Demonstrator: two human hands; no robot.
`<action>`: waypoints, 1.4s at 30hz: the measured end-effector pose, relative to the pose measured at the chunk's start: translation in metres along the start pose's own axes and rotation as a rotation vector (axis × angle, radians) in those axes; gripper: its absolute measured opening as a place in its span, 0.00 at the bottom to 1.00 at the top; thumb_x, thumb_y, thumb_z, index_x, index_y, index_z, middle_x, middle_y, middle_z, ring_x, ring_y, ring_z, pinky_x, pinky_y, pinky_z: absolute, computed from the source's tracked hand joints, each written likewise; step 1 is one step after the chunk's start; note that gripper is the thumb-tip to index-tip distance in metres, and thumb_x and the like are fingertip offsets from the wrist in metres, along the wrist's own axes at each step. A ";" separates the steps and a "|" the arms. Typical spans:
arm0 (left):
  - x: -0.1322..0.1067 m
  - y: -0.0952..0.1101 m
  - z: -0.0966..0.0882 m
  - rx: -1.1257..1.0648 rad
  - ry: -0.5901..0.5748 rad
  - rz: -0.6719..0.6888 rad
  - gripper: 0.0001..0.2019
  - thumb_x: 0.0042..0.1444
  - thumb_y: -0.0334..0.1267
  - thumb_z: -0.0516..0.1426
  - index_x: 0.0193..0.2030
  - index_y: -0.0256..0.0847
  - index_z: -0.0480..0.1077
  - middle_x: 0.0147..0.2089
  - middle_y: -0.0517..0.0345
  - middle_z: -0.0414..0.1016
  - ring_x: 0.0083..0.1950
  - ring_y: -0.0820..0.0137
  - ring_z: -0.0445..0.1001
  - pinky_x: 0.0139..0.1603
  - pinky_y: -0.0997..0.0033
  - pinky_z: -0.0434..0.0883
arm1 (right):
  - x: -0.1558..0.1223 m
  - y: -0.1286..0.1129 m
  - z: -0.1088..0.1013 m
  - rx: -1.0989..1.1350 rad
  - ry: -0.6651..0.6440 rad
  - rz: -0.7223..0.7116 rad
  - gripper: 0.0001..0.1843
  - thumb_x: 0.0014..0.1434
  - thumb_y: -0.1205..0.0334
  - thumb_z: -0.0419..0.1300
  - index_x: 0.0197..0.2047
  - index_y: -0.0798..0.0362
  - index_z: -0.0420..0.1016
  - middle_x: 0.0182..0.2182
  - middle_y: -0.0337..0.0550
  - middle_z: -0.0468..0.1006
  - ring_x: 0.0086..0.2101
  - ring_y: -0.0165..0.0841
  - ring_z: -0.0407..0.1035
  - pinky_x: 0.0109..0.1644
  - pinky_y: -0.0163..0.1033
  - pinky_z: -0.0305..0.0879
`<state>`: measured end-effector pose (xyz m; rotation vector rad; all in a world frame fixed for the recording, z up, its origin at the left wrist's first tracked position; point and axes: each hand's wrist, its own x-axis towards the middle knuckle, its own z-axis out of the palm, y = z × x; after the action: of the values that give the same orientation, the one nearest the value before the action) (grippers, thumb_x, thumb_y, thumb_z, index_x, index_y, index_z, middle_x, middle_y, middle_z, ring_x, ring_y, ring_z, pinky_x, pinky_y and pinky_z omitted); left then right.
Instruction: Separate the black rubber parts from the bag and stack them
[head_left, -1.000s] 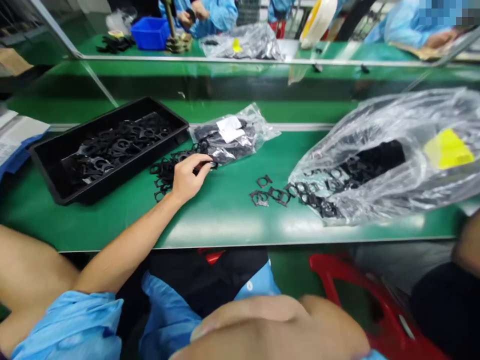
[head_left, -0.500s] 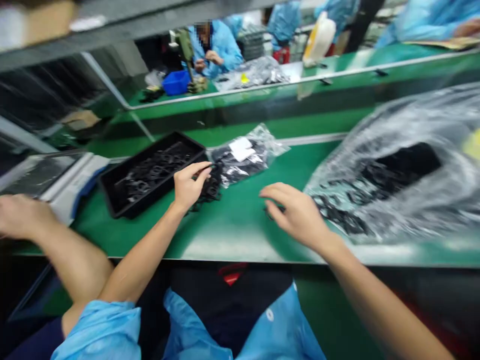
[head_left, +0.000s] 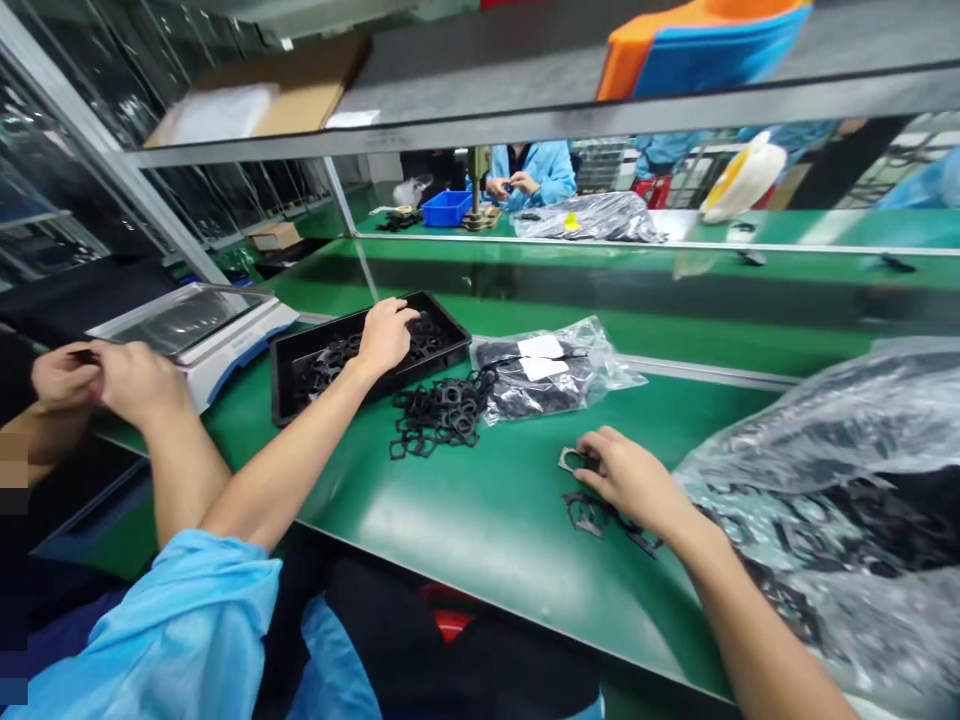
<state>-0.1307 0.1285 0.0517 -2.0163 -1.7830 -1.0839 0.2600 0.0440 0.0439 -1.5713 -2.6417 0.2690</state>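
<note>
My left hand (head_left: 386,338) hovers over the black tray (head_left: 281,385) of small black plastic frames, its fingers curled together; whatever they hold is hidden. At the right, my right hand (head_left: 626,478) pinches a small square plastic frame (head_left: 570,459) with a round hole, just above the green bench. Below that hand lie a few loose black frames (head_left: 585,513). A pile of similar frames (head_left: 442,410) sits in front of the tray. Against the pile rests a clear bag (head_left: 540,385) of black parts with white labels.
A large clear plastic bag (head_left: 780,430) spills black parts at right. At left stands a scale (head_left: 225,335), with a co-worker's hands (head_left: 112,380) close by. A metal shelf (head_left: 480,130) crosses above the bench (head_left: 480,540). Another person in blue (head_left: 551,170) works beyond.
My left hand has gone from the pile to over the tray. My right hand now shows a frame in its fingers. The view has swung, and the co-worker's hands are together near the scale.
</note>
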 end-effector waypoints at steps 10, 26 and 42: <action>-0.042 0.095 0.063 -0.195 -0.184 0.191 0.05 0.58 0.31 0.59 0.39 0.43 0.76 0.41 0.52 0.81 0.42 0.61 0.76 0.51 0.56 0.74 | 0.013 -0.016 0.005 0.431 0.179 -0.137 0.08 0.56 0.71 0.58 0.33 0.52 0.79 0.33 0.45 0.81 0.36 0.37 0.76 0.40 0.40 0.70; -0.110 0.160 0.027 -0.720 -0.082 0.285 0.12 0.67 0.33 0.50 0.46 0.42 0.75 0.42 0.53 0.82 0.43 0.68 0.81 0.47 0.67 0.77 | 0.002 -0.031 0.026 1.467 0.165 0.247 0.25 0.47 0.49 0.73 0.44 0.56 0.82 0.25 0.39 0.79 0.25 0.30 0.74 0.34 0.39 0.76; -0.114 0.171 0.027 -0.828 -0.133 0.106 0.07 0.65 0.37 0.57 0.38 0.43 0.77 0.37 0.55 0.80 0.39 0.69 0.79 0.43 0.68 0.77 | -0.002 -0.035 0.022 1.518 0.203 0.225 0.23 0.43 0.53 0.77 0.40 0.53 0.78 0.32 0.40 0.78 0.27 0.29 0.74 0.37 0.39 0.76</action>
<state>0.0408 0.0205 0.0066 -2.6254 -1.3608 -1.9095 0.2275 0.0232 0.0290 -1.0930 -1.2373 1.5045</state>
